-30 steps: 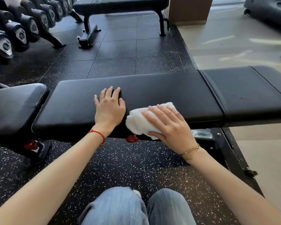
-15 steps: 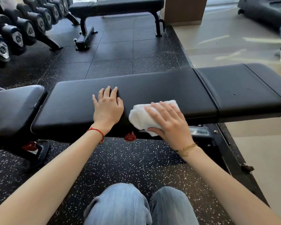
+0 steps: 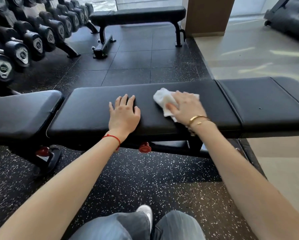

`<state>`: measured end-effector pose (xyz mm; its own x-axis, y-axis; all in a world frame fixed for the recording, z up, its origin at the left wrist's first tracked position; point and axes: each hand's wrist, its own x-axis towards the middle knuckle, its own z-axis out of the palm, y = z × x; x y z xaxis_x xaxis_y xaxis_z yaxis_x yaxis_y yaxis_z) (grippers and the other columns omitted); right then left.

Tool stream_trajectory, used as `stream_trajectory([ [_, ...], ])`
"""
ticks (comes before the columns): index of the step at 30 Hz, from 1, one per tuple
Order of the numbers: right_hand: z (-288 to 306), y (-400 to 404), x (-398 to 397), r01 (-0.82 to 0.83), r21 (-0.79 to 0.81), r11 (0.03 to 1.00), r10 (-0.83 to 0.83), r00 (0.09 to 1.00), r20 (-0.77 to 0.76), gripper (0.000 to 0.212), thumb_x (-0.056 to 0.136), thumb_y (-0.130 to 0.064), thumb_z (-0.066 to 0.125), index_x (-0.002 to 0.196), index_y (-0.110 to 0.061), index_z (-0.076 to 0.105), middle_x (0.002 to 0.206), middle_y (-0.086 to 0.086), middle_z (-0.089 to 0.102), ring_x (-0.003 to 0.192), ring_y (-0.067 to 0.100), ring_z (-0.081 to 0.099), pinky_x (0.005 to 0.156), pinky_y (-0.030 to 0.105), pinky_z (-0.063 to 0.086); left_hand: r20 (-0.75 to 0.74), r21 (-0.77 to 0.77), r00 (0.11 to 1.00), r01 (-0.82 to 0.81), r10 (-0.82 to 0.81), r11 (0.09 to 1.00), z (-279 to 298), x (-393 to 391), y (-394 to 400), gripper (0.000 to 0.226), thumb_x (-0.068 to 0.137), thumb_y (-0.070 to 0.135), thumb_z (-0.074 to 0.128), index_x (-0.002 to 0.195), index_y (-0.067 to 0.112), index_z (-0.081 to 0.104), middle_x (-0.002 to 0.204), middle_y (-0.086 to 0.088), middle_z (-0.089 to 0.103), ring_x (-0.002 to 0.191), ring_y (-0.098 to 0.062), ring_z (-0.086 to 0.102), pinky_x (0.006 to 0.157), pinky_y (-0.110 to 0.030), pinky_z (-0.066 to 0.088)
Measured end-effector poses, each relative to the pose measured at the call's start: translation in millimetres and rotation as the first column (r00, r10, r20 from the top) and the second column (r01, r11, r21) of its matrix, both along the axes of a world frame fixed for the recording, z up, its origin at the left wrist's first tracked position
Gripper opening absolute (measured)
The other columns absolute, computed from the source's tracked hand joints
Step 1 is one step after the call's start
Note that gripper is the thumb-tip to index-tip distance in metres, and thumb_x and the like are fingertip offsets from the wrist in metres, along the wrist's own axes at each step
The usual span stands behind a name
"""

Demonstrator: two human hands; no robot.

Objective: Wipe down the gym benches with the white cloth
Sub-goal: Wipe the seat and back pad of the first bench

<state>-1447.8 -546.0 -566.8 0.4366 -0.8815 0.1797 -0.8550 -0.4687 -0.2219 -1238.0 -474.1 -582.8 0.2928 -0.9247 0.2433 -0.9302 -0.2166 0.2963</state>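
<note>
The right hand (image 3: pixel 186 106) lies flat with its fingers spread over a crumpled white cloth (image 3: pixel 164 99), pressing it onto the top of the long black padded bench pad (image 3: pixel 93 110); nothing is pinched, the palm simply bears down. The left hand (image 3: pixel 123 115) rests open on the same pad, fingers straight and a little apart, a red cord at its wrist, bracing just beside the cloth and not touching it.

A second ago the cloth sat at the pad's near edge, partly hanging over the front side. Now it lies up on the top face, close to the far edge and nearer the seam with the shorter black seat pad (image 3: pixel 266 104) to the right. The left hand has kept its place. That reads as a stroke carried from the front edge across the top, so this middle stretch is probably covered, while the seat pad and the pad's left end look still to be done.

Beyond, a flat black bench (image 3: pixel 138 14) stands on the dark rubber floor, with a rack of black dumbbells (image 3: pixel 33 40) along the left.
</note>
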Motion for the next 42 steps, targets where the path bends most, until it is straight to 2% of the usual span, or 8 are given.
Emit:
stream_trajectory([
  [5,-9,51,-18,-0.189,-0.104,0.976,0.197,0.978,0.073,0.065,0.090,-0.053,0.028,0.137,-0.014,0.050,0.142,0.010,0.050,0.132,0.032,0.043,0.114,0.044,0.024,0.004,0.001,1.000,0.020,-0.020,1.000,-1,2,3,0.053,0.100,0.035,0.037,0.151,0.018,0.035,0.159,-0.007,0.030,0.149,-0.025,0.019,0.122,-0.049,0.008],
  [12,0,0,-104,0.227,-0.033,0.973,-0.226,0.974,0.035,0.065,0.091,-0.053,0.027,0.129,-0.007,0.054,0.128,0.020,0.059,0.121,0.039,0.049,0.108,0.050,0.028,0.066,-0.083,0.991,0.124,-0.118,0.989,4,-3,2,0.042,0.099,0.024,0.044,0.138,0.013,0.053,0.146,-0.005,0.050,0.141,-0.024,0.035,0.120,-0.047,0.016],
  [17,4,1,-83,0.067,-0.002,0.998,-0.067,0.996,0.063,0.054,0.090,-0.034,0.042,0.135,-0.003,0.050,0.137,0.020,0.052,0.127,0.039,0.045,0.109,0.042,0.021,-0.011,-0.103,0.971,0.238,-0.240,0.966,16,-27,-21,0.038,0.094,0.021,0.053,0.130,0.011,0.060,0.137,-0.008,0.058,0.132,-0.027,0.046,0.114,-0.047,0.030],
  [20,1,29,-101,0.044,-0.029,0.999,-0.040,0.989,0.143,0.053,0.089,-0.033,0.045,0.135,-0.008,0.052,0.138,0.016,0.053,0.130,0.038,0.043,0.112,0.040,0.018,-0.038,-0.086,0.950,0.306,-0.310,0.948,22,-63,-36,0.045,0.095,0.024,0.051,0.138,0.010,0.052,0.144,-0.009,0.050,0.138,-0.026,0.040,0.115,-0.047,0.028],
  [27,-1,11,-171,0.494,0.011,0.870,-0.490,0.860,0.145,0.049,0.100,-0.039,0.041,0.140,-0.011,0.047,0.146,0.013,0.046,0.139,0.034,0.033,0.114,0.041,0.013,-0.066,0.021,0.913,0.404,-0.402,0.914,19,-146,-55,0.057,0.099,0.033,0.042,0.151,0.012,0.031,0.159,-0.007,0.028,0.148,-0.025,0.017,0.121,-0.051,0.008],
  [32,17,-23,-166,0.428,0.099,0.898,-0.430,0.903,-0.005,0.050,0.102,-0.033,0.039,0.147,-0.014,0.033,0.154,0.009,0.032,0.143,0.030,0.025,0.115,0.038,0.010,-0.097,0.098,0.922,0.384,-0.375,0.918,19,-173,-64,0.058,0.101,0.034,0.036,0.153,0.010,0.025,0.161,-0.008,0.023,0.150,-0.029,0.012,0.119,-0.059,0.004],
  [37,11,25,-185,0.246,0.122,0.961,-0.254,0.966,0.048,0.057,0.099,-0.046,0.036,0.149,-0.019,0.032,0.156,0.003,0.030,0.146,0.022,0.020,0.119,0.033,0.004,-0.068,0.134,0.951,0.309,-0.302,0.942,18,-193,-60,0.059,0.101,0.034,0.032,0.154,0.008,0.022,0.162,-0.011,0.018,0.150,-0.034,0.007,0.118,-0.063,0.001],
  [42,8,19,-242,0.398,0.079,0.914,-0.404,0.911,0.084,0.061,0.094,-0.048,0.029,0.146,-0.018,0.037,0.152,0.007,0.038,0.141,0.028,0.027,0.117,0.037,0.012,-0.080,0.155,0.975,0.216,-0.206,0.964,15,-218,-62,0.065,0.100,0.036,0.032,0.154,0.004,0.018,0.162,-0.019,0.011,0.150,-0.038,0.001,0.117,-0.065,-0.002],
])
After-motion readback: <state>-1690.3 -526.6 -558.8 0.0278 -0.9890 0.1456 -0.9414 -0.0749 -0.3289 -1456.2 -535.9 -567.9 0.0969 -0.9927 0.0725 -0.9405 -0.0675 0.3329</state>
